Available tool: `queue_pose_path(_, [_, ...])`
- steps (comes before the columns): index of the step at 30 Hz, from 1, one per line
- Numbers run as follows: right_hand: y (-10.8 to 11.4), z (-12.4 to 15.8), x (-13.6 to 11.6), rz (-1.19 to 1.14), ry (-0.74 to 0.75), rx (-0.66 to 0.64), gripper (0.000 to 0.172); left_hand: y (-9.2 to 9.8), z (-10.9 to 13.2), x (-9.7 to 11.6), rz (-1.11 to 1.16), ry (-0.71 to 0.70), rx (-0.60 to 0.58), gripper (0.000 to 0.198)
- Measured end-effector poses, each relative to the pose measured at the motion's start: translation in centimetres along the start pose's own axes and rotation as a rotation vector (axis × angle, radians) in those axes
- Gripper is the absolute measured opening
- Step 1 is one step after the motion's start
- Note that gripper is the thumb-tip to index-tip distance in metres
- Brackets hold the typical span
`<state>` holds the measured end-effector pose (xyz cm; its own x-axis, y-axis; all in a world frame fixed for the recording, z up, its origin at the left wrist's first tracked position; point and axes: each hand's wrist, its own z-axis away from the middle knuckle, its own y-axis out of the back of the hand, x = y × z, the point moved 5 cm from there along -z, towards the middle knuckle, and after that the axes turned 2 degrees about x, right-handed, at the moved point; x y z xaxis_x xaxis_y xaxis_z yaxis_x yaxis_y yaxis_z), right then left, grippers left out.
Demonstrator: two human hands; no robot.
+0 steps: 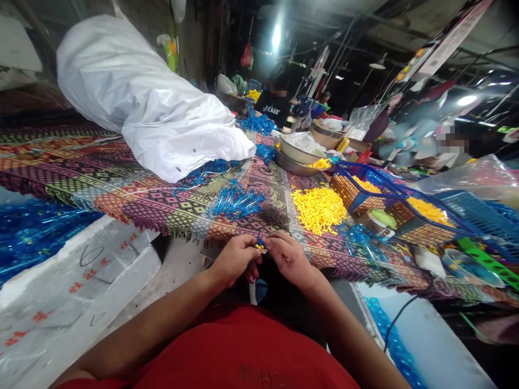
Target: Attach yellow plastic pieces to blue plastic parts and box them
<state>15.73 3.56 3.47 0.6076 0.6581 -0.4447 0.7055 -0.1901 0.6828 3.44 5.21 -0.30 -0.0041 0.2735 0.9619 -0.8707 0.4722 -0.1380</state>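
My left hand [234, 259] and my right hand [290, 258] meet low in the middle of the view, pinching a small yellow and blue plastic piece [260, 246] between their fingertips. Just beyond them, a dark heap of tiny parts [273, 217] lies on a woven patterned cloth [121, 178]. A bunch of blue plastic strips [237, 201] lies to its left. A large pile of yellow plastic pieces [318, 209] lies to its right. A blue object [259, 290] hangs below my hands, partly hidden.
Beyond the cloth lie a bulging white plastic sack [141, 97] and stacked metal bowls [298, 154]. Blue-rimmed baskets [357, 189] hold yellow pieces at right. Blue plastic material [32, 232] and a white foam board [73, 286] sit lower left. A co-worker [275, 102] sits far back.
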Motion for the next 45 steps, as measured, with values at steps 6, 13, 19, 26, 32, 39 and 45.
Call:
queue_pose_path(6, [0.8, -0.5, 0.2, -0.233, -0.122, 0.051, 0.012, -0.1, 0.5, 0.4, -0.186, -0.172, 0.094, 0.008])
queue_pose_path(13, [0.6, -0.1, 1.1, -0.335, -0.197, 0.061, 0.011, -0.4, 0.8, 0.3, -0.25, -0.259, 0.115, 0.01])
queue_pose_path(19, [0.9, 0.0, 0.5, -0.103, -0.154, 0.232, 0.013, -0.1, 0.1, -0.1, -0.101, -0.19, 0.175, 0.01])
queue_pose_path(26, [-0.4, 1.0, -0.9, 0.115, -0.007, 0.126, 0.019, -0.4, 0.1, 0.0, -0.121, -0.21, 0.241, 0.009])
queue_pose_path(32, [0.0, 0.9, -1.0, 0.18, 0.02, 0.072, 0.021, -1.0, 0.1, 0.1, 0.103, -0.242, 0.048, 0.018])
queue_pose_path(39, [-0.2, 0.5, -2.2, 0.306, 0.021, -0.026, 0.017, -1.0, 0.0, -0.6, 0.274, -0.211, 0.002, 0.022])
queue_pose_path(45, [-0.9, 0.7, -2.3, 0.344, 0.044, 0.018, 0.016, -1.0, 0.6, -0.8, 0.143, -0.273, 0.151, 0.021])
